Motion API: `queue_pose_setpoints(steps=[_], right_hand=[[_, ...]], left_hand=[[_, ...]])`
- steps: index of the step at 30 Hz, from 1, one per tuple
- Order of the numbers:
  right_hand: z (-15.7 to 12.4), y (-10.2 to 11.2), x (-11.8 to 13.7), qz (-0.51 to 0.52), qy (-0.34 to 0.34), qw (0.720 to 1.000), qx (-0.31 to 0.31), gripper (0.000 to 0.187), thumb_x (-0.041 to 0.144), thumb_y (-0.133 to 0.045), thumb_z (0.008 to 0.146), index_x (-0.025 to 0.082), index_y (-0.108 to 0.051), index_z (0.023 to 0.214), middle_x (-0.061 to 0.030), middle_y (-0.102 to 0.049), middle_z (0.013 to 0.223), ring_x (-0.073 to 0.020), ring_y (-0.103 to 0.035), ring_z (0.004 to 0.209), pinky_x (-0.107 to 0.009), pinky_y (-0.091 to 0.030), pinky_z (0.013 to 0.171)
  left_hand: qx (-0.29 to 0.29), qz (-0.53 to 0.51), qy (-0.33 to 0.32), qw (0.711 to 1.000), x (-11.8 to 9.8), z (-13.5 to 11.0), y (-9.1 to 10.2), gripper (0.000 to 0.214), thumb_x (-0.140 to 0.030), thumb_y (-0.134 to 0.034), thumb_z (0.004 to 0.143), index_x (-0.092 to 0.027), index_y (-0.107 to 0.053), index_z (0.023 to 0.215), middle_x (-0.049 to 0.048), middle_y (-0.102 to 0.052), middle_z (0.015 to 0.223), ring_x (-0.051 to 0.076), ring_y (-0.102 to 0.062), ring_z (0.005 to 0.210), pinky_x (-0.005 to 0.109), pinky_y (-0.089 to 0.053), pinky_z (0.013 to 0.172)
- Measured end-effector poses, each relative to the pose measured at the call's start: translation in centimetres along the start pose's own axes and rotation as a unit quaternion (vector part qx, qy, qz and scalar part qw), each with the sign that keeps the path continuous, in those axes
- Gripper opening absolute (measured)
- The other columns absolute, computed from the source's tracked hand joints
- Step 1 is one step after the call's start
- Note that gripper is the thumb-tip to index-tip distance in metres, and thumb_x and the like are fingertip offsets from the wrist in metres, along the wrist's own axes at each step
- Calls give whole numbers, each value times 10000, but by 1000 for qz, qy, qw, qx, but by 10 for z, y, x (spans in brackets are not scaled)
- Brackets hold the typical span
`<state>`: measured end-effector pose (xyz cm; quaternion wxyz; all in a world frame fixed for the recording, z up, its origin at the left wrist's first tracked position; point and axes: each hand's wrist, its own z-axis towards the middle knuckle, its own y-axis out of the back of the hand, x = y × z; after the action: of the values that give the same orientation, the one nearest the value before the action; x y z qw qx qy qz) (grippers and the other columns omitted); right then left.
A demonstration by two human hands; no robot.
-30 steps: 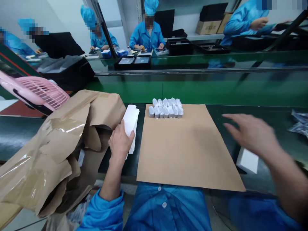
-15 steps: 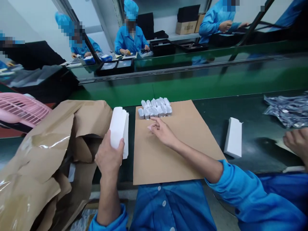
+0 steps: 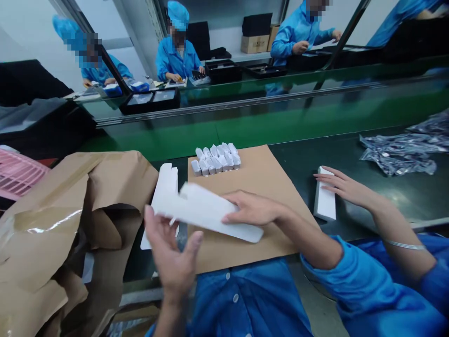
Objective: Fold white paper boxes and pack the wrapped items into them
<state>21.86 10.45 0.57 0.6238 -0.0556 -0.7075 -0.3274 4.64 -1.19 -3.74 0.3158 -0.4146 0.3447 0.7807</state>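
Observation:
My right hand grips a flattened white carton, thumb on top, over the brown cardboard sheet. Fingers apart, my left hand is just below the carton's left end; whether it touches is hard to tell. Behind it, more flat white cartons lie beside the sheet's left edge. Two rows of small white wrapped pieces stand at the sheet's far edge. To the right, a co-worker's hand rests on a folded white box.
Crumpled brown paper packaging and a pink fan occupy the left side. Clear plastic bags lie at the far right. Beyond the green divider, several co-workers sit among black trays.
My left hand has let go of the carton stack, which now lies on the table. My right hand has come back and taken one carton. The co-worker's hand has reached the folded box.

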Motion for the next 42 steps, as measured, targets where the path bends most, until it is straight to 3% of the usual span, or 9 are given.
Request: queue_pose_setpoints(steps=[2, 4, 9, 17, 27, 31, 34, 38, 42], right_hand=[[-20, 19, 6, -92, 10, 985, 142, 104, 245, -618, 873, 144, -632, 897, 3, -647, 795, -118, -566, 677, -212, -428, 581], [-35, 22, 9, -188, 7, 974, 129, 121, 258, -595, 905, 153, -634, 950, -15, -663, 830, -134, -588, 700, -232, -442, 609], [-52, -16, 4, -463, 36, 878, -119, 703, 393, -667, 851, 113, -371, 1424, -194, -594, 1217, -312, -577, 1037, -455, -483, 842], [-65, -11, 4, -484, 117, 866, -42, 595, 316, -582, 876, 66, -402, 1384, -180, -597, 1192, -287, -560, 994, -428, -484, 834], [-75, -28, 13, -609, 137, 779, -61, 401, 127, -415, 917, 31, -509, 1294, -186, -671, 1023, -279, -626, 860, -404, -524, 698], [-83, -22, 6, -602, 139, 780, -95, 364, 90, -406, 919, 43, -532, 1257, -213, -654, 1162, -303, -634, 1011, -449, -526, 838], [-89, -12, -8, -563, 107, 802, -170, 333, 196, -490, 927, 37, -537, 1216, -205, -678, 1109, -291, -660, 960, -423, -548, 801], [-84, -31, -24, -536, 61, 780, -318, 304, 216, -525, 919, 60, -544, 1180, -150, -720, 955, -237, -680, 771, -352, -544, 651], [-70, -83, -24, -551, 54, 758, -345, 452, 192, -529, 912, -29, -465, 1300, -250, -683, 1082, -329, -673, 932, -430, -550, 747]], left_hand=[[106, 0, 65, 992, -3, 16, 21, 631, -404, -662, 824, -228, -452, 1392, 109, -670, 1170, 229, -678, 950, 322, -567, 765], [212, 30, 111, 970, -2, 31, 35, 356, -425, -685, 799, -186, -689, 1063, 50, -725, 902, 194, -676, 774, 274, -554, 668], [199, -17, 150, 968, 3, 38, 32, 373, -450, -640, 821, -148, -704, 1029, 59, -720, 835, 199, -666, 751, 283, -557, 641], [461, -84, 208, 859, 0, 48, 34, 440, -385, -637, 823, -193, -651, 1219, 79, -722, 927, 174, -656, 684, 287, -591, 568], [385, 50, 70, 919, -2, 39, 27, 269, -179, -571, 805, -267, -773, 960, -4, -765, 901, 140, -691, 746, 207, -549, 653], [360, 27, 98, 927, 0, 44, 42, 176, -175, -628, 775, -238, -773, 853, 5, -767, 861, 154, -702, 725, 217, -548, 624], [203, -98, 128, 966, -1, 38, 42, 243, -272, -651, 817, -214, -713, 1044, 9, -735, 744, 137, -648, 532, 230, -524, 490], [-63, -243, -6, 968, -11, 1, -1, 633, -404, -701, 795, -284, -466, 1370, 71, -675, 1178, 228, -695, 998, 355, -583, 822], [8, -235, 99, 967, -19, -23, -52, 1153, -446, -803, 686, -334, -14, 1519, 181, -394, 1495, 302, -610, 1183, 455, -531, 945]])
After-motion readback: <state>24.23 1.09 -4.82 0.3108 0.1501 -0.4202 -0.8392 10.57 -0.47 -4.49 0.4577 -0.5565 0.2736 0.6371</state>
